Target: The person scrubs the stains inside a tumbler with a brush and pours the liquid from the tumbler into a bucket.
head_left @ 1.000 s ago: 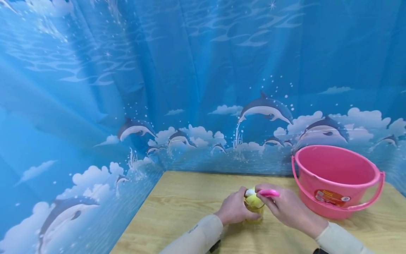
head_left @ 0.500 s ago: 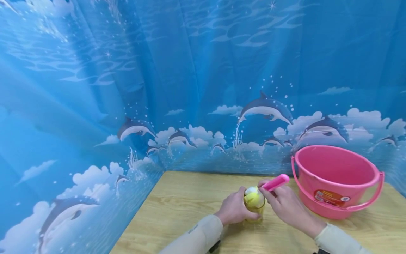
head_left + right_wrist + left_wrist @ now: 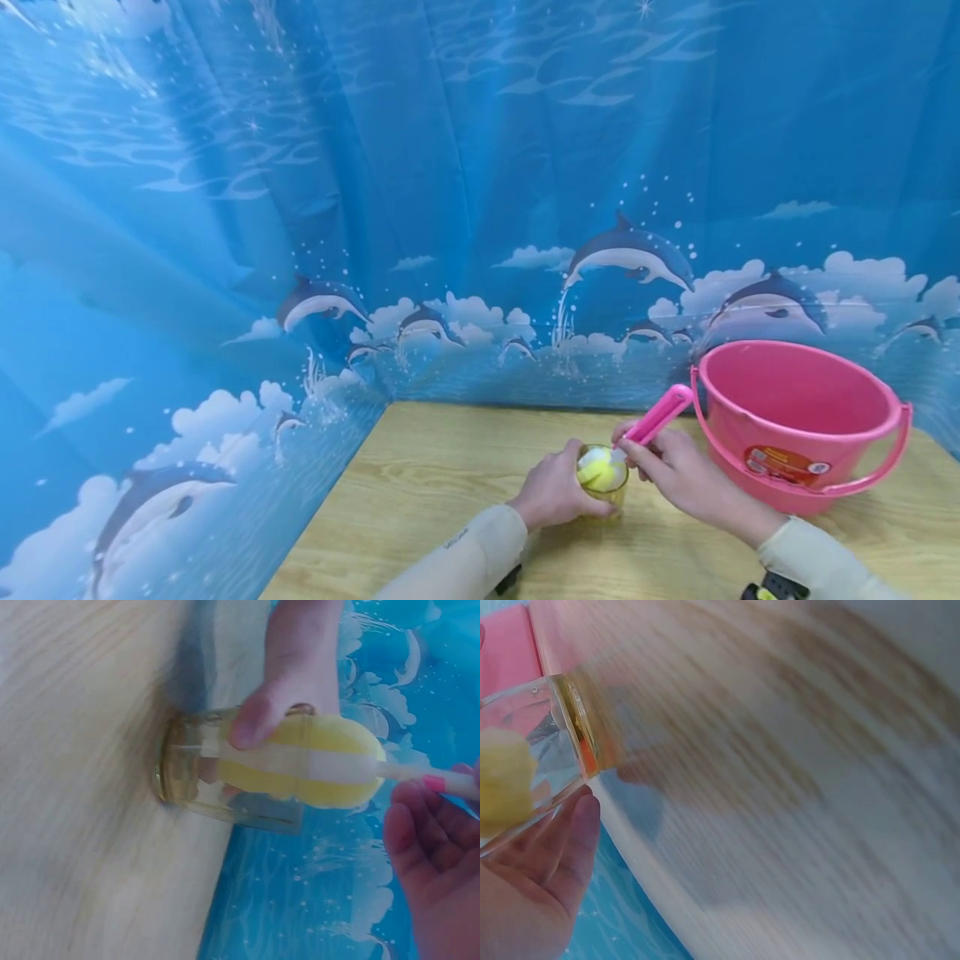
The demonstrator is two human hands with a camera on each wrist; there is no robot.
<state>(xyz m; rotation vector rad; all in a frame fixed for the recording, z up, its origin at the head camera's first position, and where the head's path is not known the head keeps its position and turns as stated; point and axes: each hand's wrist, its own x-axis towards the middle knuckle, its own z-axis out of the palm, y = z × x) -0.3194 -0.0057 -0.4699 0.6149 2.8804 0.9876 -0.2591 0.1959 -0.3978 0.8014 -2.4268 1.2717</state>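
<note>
Left grip (image 3: 557,490) curled round a clear, amber-tinted tumbler (image 3: 191,776); right grip (image 3: 678,482) pinching a sponge brush (image 3: 341,761) low on its pink handle (image 3: 662,412).

Room: blue hung sheet (image 3: 480,150) across the back and down the left side, lightly creased, printed with leaping dolphins (image 3: 630,254) and white clouds (image 3: 862,275).

Bench (image 3: 442,483): pale wood grain, running lengthwise in the head view. Back edge lies close along the sheet. Surface blurred and sheeny from the left wrist.

Bucket (image 3: 727,433): pink, upright on the bench to the right, near the back edge. Reddish oval label (image 3: 783,467) on the near side; its bail (image 3: 892,458) hangs down across the front.

Pale sleeves (image 3: 487,537) on both forearms.

Tumbler: near the middle of the visible bench, left of the bucket and apart from it, mouth up. Base at or just above the wood; cannot tell which.

Brush: yellow sponge with a white stripe, lower part inside the tumbler, upper part above the rim. Handle slants up toward the bucket.

Smallest noted: white neck (image 3: 403,772) between sponge and handle.
</note>
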